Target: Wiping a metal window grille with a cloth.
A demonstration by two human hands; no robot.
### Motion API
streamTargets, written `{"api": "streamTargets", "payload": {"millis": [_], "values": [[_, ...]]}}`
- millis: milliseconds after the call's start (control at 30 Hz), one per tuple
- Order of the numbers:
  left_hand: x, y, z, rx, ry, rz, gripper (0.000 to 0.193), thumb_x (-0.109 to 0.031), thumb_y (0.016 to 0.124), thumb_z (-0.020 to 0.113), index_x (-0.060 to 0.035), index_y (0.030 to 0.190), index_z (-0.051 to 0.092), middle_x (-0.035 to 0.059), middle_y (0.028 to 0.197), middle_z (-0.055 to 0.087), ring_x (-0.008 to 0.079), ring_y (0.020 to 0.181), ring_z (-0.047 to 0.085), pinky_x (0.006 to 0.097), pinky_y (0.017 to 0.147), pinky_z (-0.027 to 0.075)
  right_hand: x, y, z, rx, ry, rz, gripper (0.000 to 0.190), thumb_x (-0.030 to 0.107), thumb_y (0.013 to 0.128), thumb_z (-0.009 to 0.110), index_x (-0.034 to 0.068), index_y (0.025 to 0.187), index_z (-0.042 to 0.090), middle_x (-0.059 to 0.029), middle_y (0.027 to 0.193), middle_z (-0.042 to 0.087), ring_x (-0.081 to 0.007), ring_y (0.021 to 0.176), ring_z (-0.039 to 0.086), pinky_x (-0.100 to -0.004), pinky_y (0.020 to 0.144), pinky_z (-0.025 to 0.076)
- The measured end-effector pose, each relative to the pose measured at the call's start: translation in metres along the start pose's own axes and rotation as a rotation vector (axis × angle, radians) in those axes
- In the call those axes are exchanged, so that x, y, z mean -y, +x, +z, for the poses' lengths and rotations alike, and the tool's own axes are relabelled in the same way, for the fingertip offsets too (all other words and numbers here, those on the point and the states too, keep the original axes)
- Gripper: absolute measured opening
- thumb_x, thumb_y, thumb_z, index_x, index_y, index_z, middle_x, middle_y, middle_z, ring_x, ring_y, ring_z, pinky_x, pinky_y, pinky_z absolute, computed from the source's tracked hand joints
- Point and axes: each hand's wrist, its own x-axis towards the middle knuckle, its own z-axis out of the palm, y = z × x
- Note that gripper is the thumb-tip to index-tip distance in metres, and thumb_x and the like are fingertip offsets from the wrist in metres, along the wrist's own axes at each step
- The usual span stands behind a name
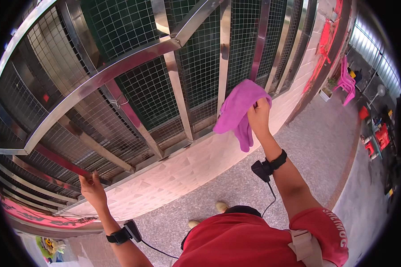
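Note:
A bunched purple cloth [242, 110] hangs from my right hand [260, 115], its upper folds against the lower ends of the metal window bars. Below the hand, a loose end of the cloth droops in front of the tiled wall. Over on the left, my left hand [93, 191] has its fingers on the lower part of a shiny metal bar [58, 159]. Both hands are at the window grille [173, 83], whose polished bars and crosspiece stand before wire mesh [143, 90]. Part of the right hand's fingers is hidden by the cloth.
Pale wall tiles [160, 187] run under the grille down to a speckled floor [183, 207]. Pink plastic chairs [347, 83], a planter [325, 94] and a fan [380, 90] stand at the right. Cables trail from both wrist devices. A twisted wire [118, 102] sticks out from one bar.

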Motion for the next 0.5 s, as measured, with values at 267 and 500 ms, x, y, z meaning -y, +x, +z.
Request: {"api": "streamTargets", "payload": {"millis": [267, 500], "values": [[-0.004, 0.001, 0.009, -0.032, 0.008, 0.001, 0.028, -0.014, 0.084, 0.067, -0.0012, 0.105, 0.053, 0.0096, 0.074, 0.058, 0.0200, 0.059, 0.051, 0.0327, 0.059, 0.044, -0.025, -0.010, 0.035, 0.081, -0.062, -0.016, 0.012, 0.006, 0.080, 0.054, -0.005, 0.075, 0.052, -0.0264, 0.075, 0.054, -0.0445, 0.080, 0.053, -0.0480, 0.074, 0.042], [0.000, 0.001, 0.003, 0.001, -0.041, -0.019, 0.026, -0.013, 0.085, 0.066, -0.0018, 0.105, 0.054, 0.0094, 0.073, 0.058, 0.0196, 0.060, 0.050, 0.0323, 0.059, 0.043, -0.042, -0.042, 0.012, 0.273, -0.110, -0.250, 0.030, 0.002, 0.070, 0.061, 0.000, 0.100, 0.061, -0.0204, 0.098, 0.061, -0.0415, 0.092, 0.055, -0.0453, 0.085, 0.044]]}}
